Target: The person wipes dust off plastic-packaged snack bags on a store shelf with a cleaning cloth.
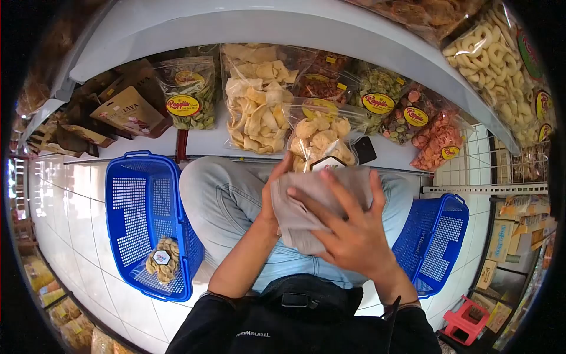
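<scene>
A clear snack bag [321,144] of round, pale crackers is upright above my lap, a white label low on its front. My left hand [274,197] holds it by its lower left side; part of that hand is hidden behind a grey cloth [295,212]. My right hand [351,227] has the cloth against the lower front of the bag, its fingers spread over the fabric. The cloth covers the lower part of the bag. A black phone-like object [364,150] lies on the shelf just right of the bag.
A blue basket [132,177] with a cracker bag [163,261] inside stands left of my knees; another blue basket [439,242] is at the right. The shelf [203,141] ahead holds several snack bags under an overhanging upper shelf [283,26]. A red stool [466,320] stands at lower right.
</scene>
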Motion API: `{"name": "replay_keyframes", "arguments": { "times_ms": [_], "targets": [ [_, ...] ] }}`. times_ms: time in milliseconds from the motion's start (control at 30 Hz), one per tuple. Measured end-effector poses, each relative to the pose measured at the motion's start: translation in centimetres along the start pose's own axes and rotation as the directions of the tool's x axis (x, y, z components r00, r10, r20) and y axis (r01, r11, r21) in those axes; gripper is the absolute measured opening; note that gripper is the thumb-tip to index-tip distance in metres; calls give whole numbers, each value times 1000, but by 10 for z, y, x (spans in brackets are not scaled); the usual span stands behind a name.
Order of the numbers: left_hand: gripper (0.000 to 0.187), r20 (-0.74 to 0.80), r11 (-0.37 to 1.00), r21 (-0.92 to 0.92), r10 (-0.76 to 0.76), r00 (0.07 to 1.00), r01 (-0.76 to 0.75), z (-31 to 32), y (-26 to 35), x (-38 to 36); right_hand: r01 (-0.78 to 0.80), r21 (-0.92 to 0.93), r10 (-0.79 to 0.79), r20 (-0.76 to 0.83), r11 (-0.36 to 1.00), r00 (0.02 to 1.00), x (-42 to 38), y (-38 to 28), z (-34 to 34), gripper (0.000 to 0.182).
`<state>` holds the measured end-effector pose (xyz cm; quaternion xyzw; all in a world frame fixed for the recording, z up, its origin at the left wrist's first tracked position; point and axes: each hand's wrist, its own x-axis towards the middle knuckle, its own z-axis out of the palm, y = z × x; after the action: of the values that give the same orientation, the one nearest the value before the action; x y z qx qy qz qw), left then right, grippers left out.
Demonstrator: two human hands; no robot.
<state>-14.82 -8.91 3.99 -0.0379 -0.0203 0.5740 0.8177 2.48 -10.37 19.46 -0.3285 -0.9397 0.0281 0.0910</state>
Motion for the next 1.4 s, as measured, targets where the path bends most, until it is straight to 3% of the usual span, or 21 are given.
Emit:
{"name": "replay_keyframes", "arguments": {
  "times_ms": [33,67,133,200,267,333,433,667,800,900,933,1033,1133,1233,1400],
  "targets": [
    [53,-3,997,-52,-49,999,49,19,1,5,41,36,-41,-3,998,999,-8,-3,5,40],
    [50,-68,999,-18,29,997,-30,38,-4,9,79,72,-79,-6,994,997,-18,-4,11,38],
    [57,-151,956,283,123,981,-76,40,-5,7,122,212,-111,-62,970,992,-37,-4,14,29],
    [62,-217,903,420,193,957,-87,52,-9,7,116,294,-60,-192,949,980,-59,10,18,29],
    [62,-186,906,416,173,967,-82,50,-7,6,16,354,111,-337,935,935,-70,17,22,29],
    [61,-150,912,401,158,976,-86,46,-7,5,-177,412,379,-484,894,788,-54,25,14,30],
    [61,-108,924,368,149,983,-100,41,-8,5,-389,447,579,-453,805,678,-35,48,13,36],
    [55,-113,963,220,182,977,-154,42,-8,5,-188,252,255,-266,949,930,-24,72,19,44],
    [54,-60,965,224,152,987,-135,46,-9,6,-243,406,374,-281,881,884,-46,54,30,43],
    [53,-84,975,158,173,981,-158,43,-10,8,-205,245,264,-241,948,934,-67,45,35,33],
    [53,-30,981,91,175,984,-171,39,-9,10,-202,278,268,-226,939,937,-67,35,31,22],
    [52,13,985,58,160,987,-161,42,-8,9,-124,203,161,-178,971,971,-79,17,42,18],
    [52,-69,960,200,212,975,-195,45,-13,11,-122,115,136,-120,986,984,-75,1,41,17],
    [59,-250,862,483,302,920,-152,47,-17,9,-92,107,101,-80,990,992,-62,-11,39,15],
    [63,-274,900,411,277,921,-149,47,-11,9,-60,148,71,-67,987,995,-41,-18,42,22]
  ]
}}
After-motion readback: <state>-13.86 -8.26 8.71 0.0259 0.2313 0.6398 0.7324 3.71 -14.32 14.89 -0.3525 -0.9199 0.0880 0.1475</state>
